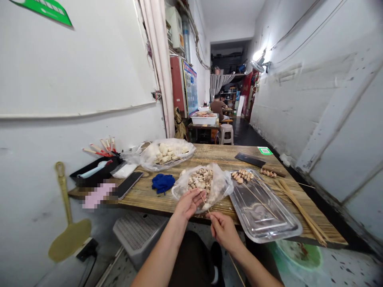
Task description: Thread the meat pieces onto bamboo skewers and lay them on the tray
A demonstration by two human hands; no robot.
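My right hand [223, 228] is closed around a thin bamboo skewer [235, 266]; its upper end points to my left hand. My left hand [190, 202] is palm up with curled fingers at the skewer's tip; whatever they pinch is too small to make out. Just beyond them lies an open clear plastic bag [220, 184] of small pale and brown pieces [201, 177], perhaps cut mushrooms. To the right, a metal tray [263, 217] bears several loaded skewers [243, 175] at its far left corner, their sticks lying across it.
Bare skewers [305, 211] lie on the wooden table [221, 153] right of the tray, near a cleaver [250, 159]. A blue cloth [163, 183], another bag of white pieces [167, 153], a phone [130, 185] and a black box [89, 171] are left. A person [218, 105] sits far back.
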